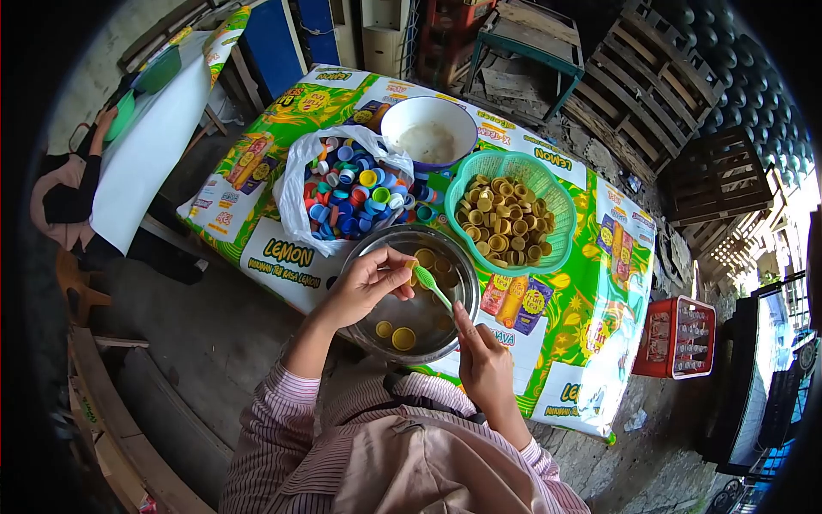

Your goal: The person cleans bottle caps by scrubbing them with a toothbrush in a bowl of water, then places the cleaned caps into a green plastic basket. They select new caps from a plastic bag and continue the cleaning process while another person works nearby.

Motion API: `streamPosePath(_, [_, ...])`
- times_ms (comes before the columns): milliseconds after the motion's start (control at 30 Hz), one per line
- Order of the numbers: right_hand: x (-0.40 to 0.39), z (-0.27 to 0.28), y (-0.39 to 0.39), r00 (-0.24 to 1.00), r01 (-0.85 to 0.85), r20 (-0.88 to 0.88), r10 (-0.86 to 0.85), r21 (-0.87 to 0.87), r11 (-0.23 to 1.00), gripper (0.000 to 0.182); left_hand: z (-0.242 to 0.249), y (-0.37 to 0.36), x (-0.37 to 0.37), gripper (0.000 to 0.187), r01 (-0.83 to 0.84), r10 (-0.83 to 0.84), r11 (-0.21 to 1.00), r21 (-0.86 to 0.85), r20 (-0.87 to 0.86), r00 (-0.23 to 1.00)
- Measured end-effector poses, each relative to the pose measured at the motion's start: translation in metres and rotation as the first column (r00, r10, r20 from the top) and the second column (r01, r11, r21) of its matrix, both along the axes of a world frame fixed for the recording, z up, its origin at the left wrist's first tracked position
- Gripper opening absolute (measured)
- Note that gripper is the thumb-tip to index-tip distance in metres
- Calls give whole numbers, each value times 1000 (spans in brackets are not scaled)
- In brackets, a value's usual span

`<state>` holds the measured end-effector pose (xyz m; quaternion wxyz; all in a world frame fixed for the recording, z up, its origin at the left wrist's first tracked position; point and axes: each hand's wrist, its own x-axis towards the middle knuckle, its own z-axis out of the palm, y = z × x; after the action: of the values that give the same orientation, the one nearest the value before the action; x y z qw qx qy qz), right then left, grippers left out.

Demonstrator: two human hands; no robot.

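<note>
Over a metal basin (370, 337) of water, my left hand (374, 283) pinches a yellow bottle cap (412, 272). My right hand (485, 355) grips the handle of a green toothbrush (435, 289), its bristle head right at the cap. Several yellow caps (403, 338) lie in the basin below. Behind it to the right, a green plastic basket (561, 224) holds a heap of yellow-brown caps (505, 221). To the left, a white plastic bag (295, 184) is full of caps in blue, red, white and green (360, 193).
A white enamel bowl with a blue rim (429, 130) stands at the table's back. The table wears a printed plastic cover (282, 257). A red crate of bottles (675, 338) sits on the floor at right. Another person (73, 201) is at the far left beside a white-topped table (150, 163).
</note>
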<state>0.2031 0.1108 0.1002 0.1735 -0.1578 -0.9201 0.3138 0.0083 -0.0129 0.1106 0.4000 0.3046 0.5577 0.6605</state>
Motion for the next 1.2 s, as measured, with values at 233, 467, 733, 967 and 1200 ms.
streamPosePath(233, [-8, -18, -1, 1000, -27, 2, 27, -48, 999, 52, -22, -5, -12, 22, -8, 9, 996, -86, 14, 1000])
streamPosePath(467, [-10, -26, -4, 998, -35, 53, 40, -89, 995, 51, -37, -9, -16, 23, -21, 25, 994, -104, 32, 999])
streamPosePath(733, [-15, -25, -11, 995, -39, 86, 46, -89, 995, 50, -34, -11, -17, 24, -15, 18, 991, -137, 21, 1000])
streamPosePath(967, [-17, -38, -21, 1000, -27, -14, 25, -158, 987, 52, -40, -14, -10, 25, -39, 52, 995, -87, 144, 988])
streamPosePath(1200, [-10, -25, -15, 992, 29, -110, -59, -255, 967, 53, -49, -26, 10, 37, -60, -105, 967, 249, 599, 794])
